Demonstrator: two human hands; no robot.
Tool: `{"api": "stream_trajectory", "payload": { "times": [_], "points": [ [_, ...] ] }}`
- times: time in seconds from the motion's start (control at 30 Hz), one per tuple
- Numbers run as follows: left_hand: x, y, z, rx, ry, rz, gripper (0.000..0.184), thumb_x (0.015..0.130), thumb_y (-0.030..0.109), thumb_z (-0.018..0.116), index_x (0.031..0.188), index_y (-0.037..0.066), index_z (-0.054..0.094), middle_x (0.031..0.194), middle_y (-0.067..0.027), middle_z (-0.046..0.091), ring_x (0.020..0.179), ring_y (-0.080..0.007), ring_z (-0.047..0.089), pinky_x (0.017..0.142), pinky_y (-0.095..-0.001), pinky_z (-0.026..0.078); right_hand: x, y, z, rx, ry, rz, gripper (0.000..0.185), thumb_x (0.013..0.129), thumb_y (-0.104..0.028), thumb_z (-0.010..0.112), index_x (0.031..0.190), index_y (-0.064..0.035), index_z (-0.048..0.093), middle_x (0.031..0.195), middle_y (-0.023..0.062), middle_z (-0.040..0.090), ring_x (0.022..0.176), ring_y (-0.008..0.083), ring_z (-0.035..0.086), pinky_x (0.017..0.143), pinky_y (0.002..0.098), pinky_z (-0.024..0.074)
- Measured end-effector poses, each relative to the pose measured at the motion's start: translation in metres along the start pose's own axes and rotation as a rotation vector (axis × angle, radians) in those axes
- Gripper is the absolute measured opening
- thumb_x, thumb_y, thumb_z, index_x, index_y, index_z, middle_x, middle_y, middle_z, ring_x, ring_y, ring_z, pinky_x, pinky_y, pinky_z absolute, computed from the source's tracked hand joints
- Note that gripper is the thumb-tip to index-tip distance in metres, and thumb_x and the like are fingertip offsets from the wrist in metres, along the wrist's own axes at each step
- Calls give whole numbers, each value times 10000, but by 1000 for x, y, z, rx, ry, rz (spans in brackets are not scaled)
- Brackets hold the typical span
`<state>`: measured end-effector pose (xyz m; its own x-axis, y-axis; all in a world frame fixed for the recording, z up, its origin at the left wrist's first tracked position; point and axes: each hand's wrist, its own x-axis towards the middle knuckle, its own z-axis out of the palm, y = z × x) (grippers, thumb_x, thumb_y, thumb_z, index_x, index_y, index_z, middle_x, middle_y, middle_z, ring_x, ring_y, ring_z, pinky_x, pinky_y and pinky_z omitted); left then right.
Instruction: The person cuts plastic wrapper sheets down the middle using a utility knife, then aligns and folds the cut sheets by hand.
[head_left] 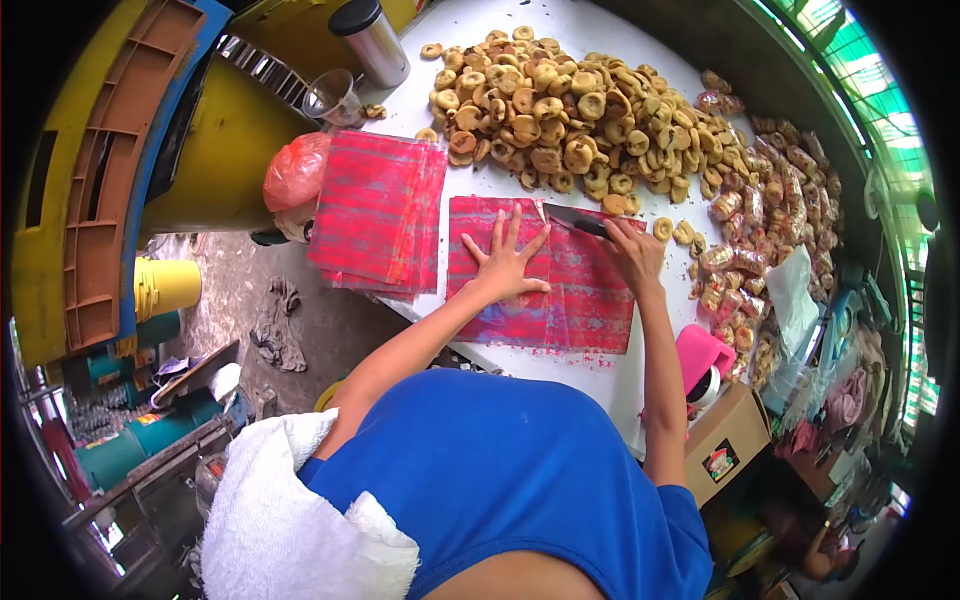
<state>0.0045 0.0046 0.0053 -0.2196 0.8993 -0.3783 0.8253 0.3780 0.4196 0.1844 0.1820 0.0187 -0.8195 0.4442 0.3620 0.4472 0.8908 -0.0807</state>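
My left hand (506, 262) lies flat with fingers spread on a red printed plastic sheet (500, 325) on the white table. In my right hand (636, 255) is a knife (577, 219) with a black handle, its blade pointing left along the sheet's upper part. Near the blade tip, a small corner of the plastic is turned up. To the left of my left hand lies a stack of similar red plastic sheets (375, 205), overhanging the table edge.
A big heap of ring-shaped biscuits (585, 115) covers the table's far side. Filled packets (770, 215) pile up at the right. A steel tumbler (375, 45), a clear plastic cup (335, 98), a pink container (703, 355) and a cardboard box (728, 440) stand around.
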Motion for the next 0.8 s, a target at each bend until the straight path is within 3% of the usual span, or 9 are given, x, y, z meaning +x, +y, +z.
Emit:
{"api": "stream_trajectory", "payload": {
  "times": [0.13,0.3,0.37,0.43,0.5,0.53,0.63,0.7,0.8],
  "points": [
    [1,2,1,-1,21,-11,1082,588,661,710,1455,453,96,1533,-138,-182,1396,-403,-158,843,-839,-36,46,-35,2,82,75,152,308,761,-301,692,1020,-146,633,770,6,580,591,196,589,517,320,453],
    [-1,0,-1,-17,25,-3,1059,591,678,702,1452,454,127,1535,-157,-153,1390,-434,-142,827,-842,-33,59,-29,-36,154,154,-78,280,772,-276,712,986,-110,637,788,38,607,630,206,598,545,319,462],
    [-1,-2,0,-35,41,1,1059,586,677,705,1450,453,137,1536,-156,-150,1393,-426,-144,830,-838,-45,23,-25,-41,187,185,137,265,778,-248,712,981,-96,636,812,46,625,632,229,597,573,329,472],
    [-1,-1,1,-56,58,15,1058,581,677,708,1449,452,147,1537,-154,-147,1395,-417,-145,833,-835,-56,-25,-30,-32,289,331,518,251,788,-227,707,979,-82,635,803,55,630,614,262,591,589,340,481],
    [-3,-2,3,-94,81,8,1074,562,668,727,1448,445,162,1538,-154,-139,1398,-403,-148,848,-824,-74,-75,-35,-29,328,265,934,251,801,-193,689,993,-45,624,850,101,631,710,298,603,690,364,491],
    [-3,-3,3,-93,82,14,1074,562,668,727,1448,445,162,1538,-154,-139,1398,-403,-148,848,-824,-74,-92,-36,-23,323,270,936,251,801,-193,689,993,-45,624,850,101,631,710,298,603,690,364,491],
    [-6,-4,6,-117,132,51,1105,545,654,747,1457,406,176,1536,-160,-134,1398,-409,-137,875,-809,-78,-109,-60,-29,-32,167,912,333,809,-149,644,1087,21,573,985,201,568,998,339,532,901,422,405],
    [-7,-3,8,-149,230,12,1144,530,594,786,1465,297,199,1538,-167,-84,1408,-389,-94,904,-805,-47,-83,-90,-25,158,338,859,391,798,-142,648,1140,18,548,978,210,554,1013,338,520,906,426,398],
    [-10,-3,9,-186,334,23,1136,533,559,804,1450,191,244,1537,-183,-48,1411,-381,-88,954,-763,-49,-58,-148,1,612,111,881,422,787,-158,677,1133,30,524,923,192,573,863,330,578,790,418,455]
  ]
}}
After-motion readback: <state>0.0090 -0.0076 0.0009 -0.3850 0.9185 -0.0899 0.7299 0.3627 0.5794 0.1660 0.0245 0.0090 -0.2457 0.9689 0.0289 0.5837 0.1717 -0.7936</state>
